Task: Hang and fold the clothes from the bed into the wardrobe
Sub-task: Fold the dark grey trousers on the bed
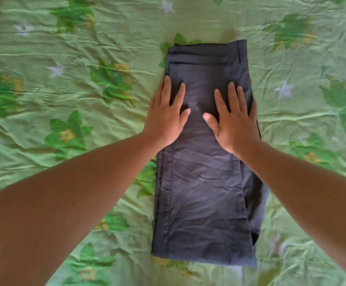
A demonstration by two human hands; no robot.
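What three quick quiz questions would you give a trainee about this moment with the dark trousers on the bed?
1. True or false: the left hand and the right hand both rest flat, fingers straight, on the folded dark trousers.
2. The trousers lie on: A) a green flowered bedsheet; B) a wooden floor; C) a hanger.
3. Fill in: the hands press the half of the trousers that is ___ from the person (nearer or farther).

Key: 1 true; 2 A; 3 farther.
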